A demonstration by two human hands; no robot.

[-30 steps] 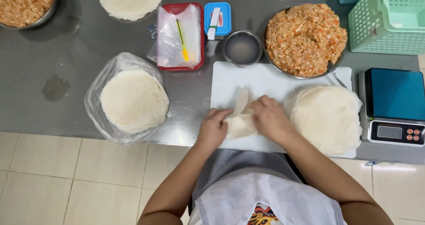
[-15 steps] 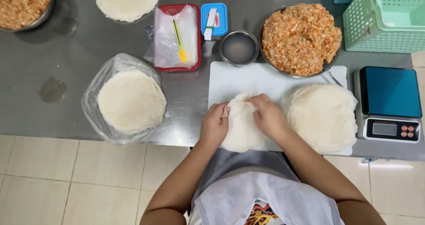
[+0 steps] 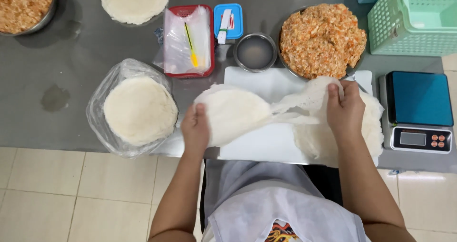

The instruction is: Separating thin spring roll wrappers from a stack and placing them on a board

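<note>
Thin wrapper sheet (image 3: 233,113) stretched between gripping left hand (image 3: 196,130) and pinching right hand (image 3: 346,111).

— What is the tabletop (image 3: 71,70) made of?
— Brushed metal, grey, dully glossy, with a wet smear. The cutting board (image 3: 257,149) on it is smooth matt white plastic.
— And the sheet between the hands?
— The wrapper (image 3: 235,113) looks thin, pale, papery and matt; its right part is lacy and half see-through.
— The bowls?
— The small bowl (image 3: 255,52) is shiny metal. The filling (image 3: 321,39) is coarse and crumbly. The left stack's bag (image 3: 95,116) is clear, crinkled plastic film.
</note>
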